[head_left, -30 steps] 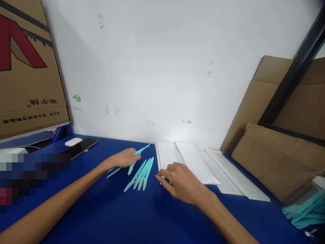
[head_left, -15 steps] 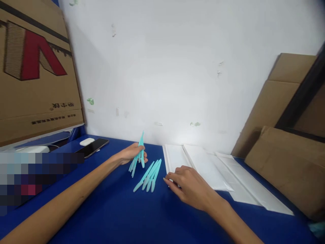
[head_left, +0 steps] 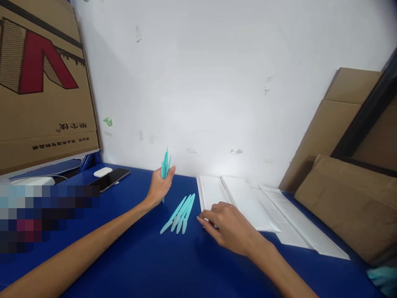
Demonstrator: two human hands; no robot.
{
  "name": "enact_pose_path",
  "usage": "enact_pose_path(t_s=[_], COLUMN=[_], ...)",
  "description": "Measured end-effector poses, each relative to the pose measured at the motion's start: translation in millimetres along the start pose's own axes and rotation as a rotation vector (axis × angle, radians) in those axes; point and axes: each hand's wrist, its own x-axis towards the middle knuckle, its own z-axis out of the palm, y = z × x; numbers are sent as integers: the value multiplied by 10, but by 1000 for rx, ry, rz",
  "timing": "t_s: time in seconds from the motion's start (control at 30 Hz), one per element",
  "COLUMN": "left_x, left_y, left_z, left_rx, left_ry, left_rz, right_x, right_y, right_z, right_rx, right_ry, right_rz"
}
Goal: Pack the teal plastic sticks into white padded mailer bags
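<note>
In the head view my left hand (head_left: pixel 161 186) is closed around a bundle of slim turquoise sticks (head_left: pixel 166 163), held roughly upright with their thin ends pointing up. Most of the bundle's lower part is hidden by the fingers. Several matching sticks (head_left: pixel 182 213) with paler, wider, rounded ends lie fanned on the blue table between my hands. To their right, my right hand (head_left: pixel 226 225) hovers or rests beside the near left white packet (head_left: pixel 214 190). Its fingers are loosely bent with a gap at the thumb, and no object shows in them.
More flat white packets (head_left: pixel 248 203) overlap toward the right on the blue tabletop (head_left: pixel 155 265). A dark phone (head_left: pixel 111 179) and a small white case (head_left: pixel 103 172) lie at the left. Cardboard boxes stand at the left (head_left: pixel 62 120) and right (head_left: pixel 335 207), against a white wall.
My left hand has turned and risen slightly, so the bundle's thin ends now stand upright above the fist. The sticks on the table and my right hand stay much the same.
</note>
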Motion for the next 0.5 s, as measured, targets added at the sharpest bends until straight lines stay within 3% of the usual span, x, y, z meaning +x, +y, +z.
enact_pose_path(t_s=[0.17,0.5], left_x=[-75,-70], left_y=[-127,-165], left_z=[79,98], left_rx=[125,162], left_ry=[47,19], left_rz=[23,45], right_x=[-24,-19], right_y=[5,132], right_z=[-15,69], right_rx=[103,58], right_ry=[26,-74], right_rz=[-14,-2])
